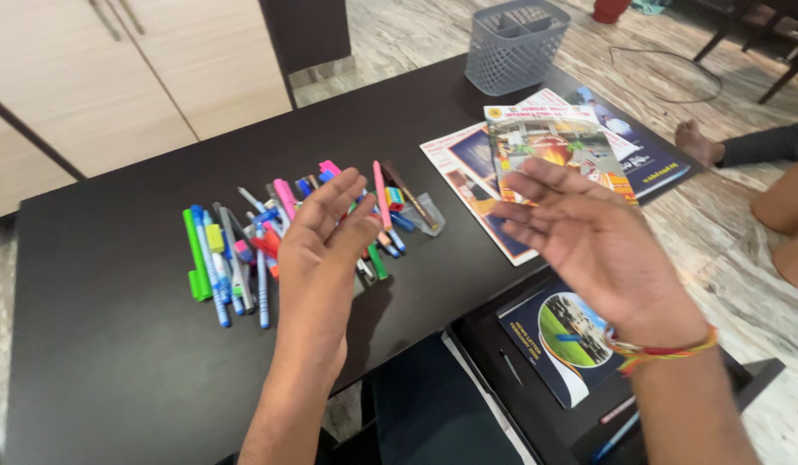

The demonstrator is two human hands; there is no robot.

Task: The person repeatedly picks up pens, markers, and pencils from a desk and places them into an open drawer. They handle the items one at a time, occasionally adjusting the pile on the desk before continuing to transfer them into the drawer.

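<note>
Dark surface (115,344) in front of me, pens and markers (270,241) scattered in a loose heap toward its middle, green marker (195,258) at the heap's left end, a few pink ones near the top. My left hand (330,228) hovers over the heap's right part, palm up, fingers released, holding nothing; I cannot tell whether it touches any pen beneath. Risk here: lowering this hand carelessly would likely roll the round pens apart, some toward the near edge of the surface and off it. Further right, a stack of glossy booklets (502,155) lies near the right edge, the outer ones overhanging a little; a nudge could slide them to the floor. My right hand (588,232) hangs above them, open, empty, thread band at the wrist. Grey mesh basket (515,47) stands at the far edge, well apart. Below the near right corner, another booklet (562,340) sits on a lower shelf; dropped pens could land there.
</note>
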